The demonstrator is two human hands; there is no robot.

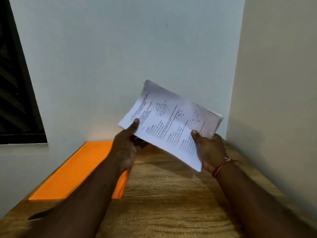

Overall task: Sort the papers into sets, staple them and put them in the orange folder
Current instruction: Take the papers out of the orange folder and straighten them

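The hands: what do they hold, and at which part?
Both hold the stack of papers: the left hand grips its left corner, the right hand its near right edge.

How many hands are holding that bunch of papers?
2. The left hand grips the papers at their lower left corner, thumb on top. The right hand grips their lower right edge.

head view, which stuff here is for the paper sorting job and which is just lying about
For the job:
- stack of printed papers, gripped by the left hand and right hand
- orange folder, flat on the wooden table

Just about:
- dark object at the table's near left edge, too blurred to name
- dark window on the left
- red wrist thread
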